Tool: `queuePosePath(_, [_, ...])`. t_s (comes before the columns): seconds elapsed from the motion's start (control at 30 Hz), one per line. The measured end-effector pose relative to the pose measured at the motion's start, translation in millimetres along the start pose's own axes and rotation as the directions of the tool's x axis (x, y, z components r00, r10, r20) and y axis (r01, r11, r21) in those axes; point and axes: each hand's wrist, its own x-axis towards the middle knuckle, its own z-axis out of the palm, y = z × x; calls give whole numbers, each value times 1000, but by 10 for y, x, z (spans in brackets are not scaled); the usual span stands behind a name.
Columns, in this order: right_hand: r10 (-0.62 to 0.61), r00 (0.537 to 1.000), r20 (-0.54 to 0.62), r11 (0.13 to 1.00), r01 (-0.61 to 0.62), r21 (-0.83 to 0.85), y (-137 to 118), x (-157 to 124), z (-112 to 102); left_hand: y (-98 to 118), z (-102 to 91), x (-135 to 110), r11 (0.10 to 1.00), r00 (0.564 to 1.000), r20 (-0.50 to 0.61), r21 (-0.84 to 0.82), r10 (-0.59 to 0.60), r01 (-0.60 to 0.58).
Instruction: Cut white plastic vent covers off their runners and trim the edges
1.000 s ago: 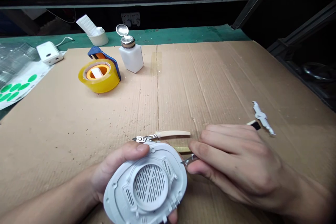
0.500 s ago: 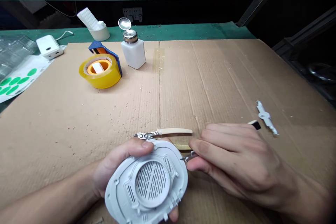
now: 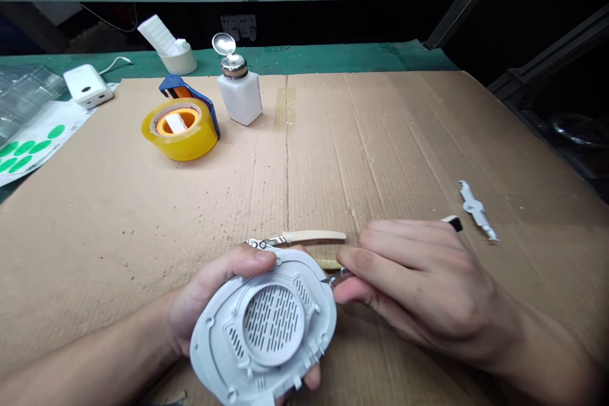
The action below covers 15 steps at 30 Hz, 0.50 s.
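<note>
While the left hand (image 3: 223, 282) grips a pale grey, oval plastic housing with a round slotted grille (image 3: 273, 323), thumb over its upper edge and fingers beneath, the right hand (image 3: 419, 292) pinches a small, pointed metal tool (image 3: 335, 278) between thumb and forefinger.

Key relation: housing lies directly left of the right hand, long axis slanting from lower left to upper right; tool tip at its upper-right rim, exact contact too fine to tell. Left hand bears the housing; right hand is nearer that rim.

Just beyond the housing: side cutters with cream handles (image 3: 316, 237), partly hidden. Past the right knuckles: a cream stick with a black end (image 3: 451, 223); near it, a light grey, narrow plastic piece with a round centre (image 3: 474, 206).

Farther off, left of centre: yellow tape roll (image 3: 190, 147) on a blue dispenser (image 3: 212, 115); white square bottle with hinged metal lid (image 3: 240, 98).

Beneath: brown cardboard sheet (image 3: 404, 139) over a green desk (image 3: 333, 60).
</note>
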Motion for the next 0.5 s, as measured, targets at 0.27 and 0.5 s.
queuePosePath(0.27, [14, 1000, 2, 999, -14, 41, -16, -15, -33, 38, -74, -19, 994, 994, 16, -39, -104, 105])
queuePosePath(0.5, [20, 1000, -2, 1000, -20, 23, -25, -25, -44, 62, -45, -43, 989, 989, -53, 44, -138, 140])
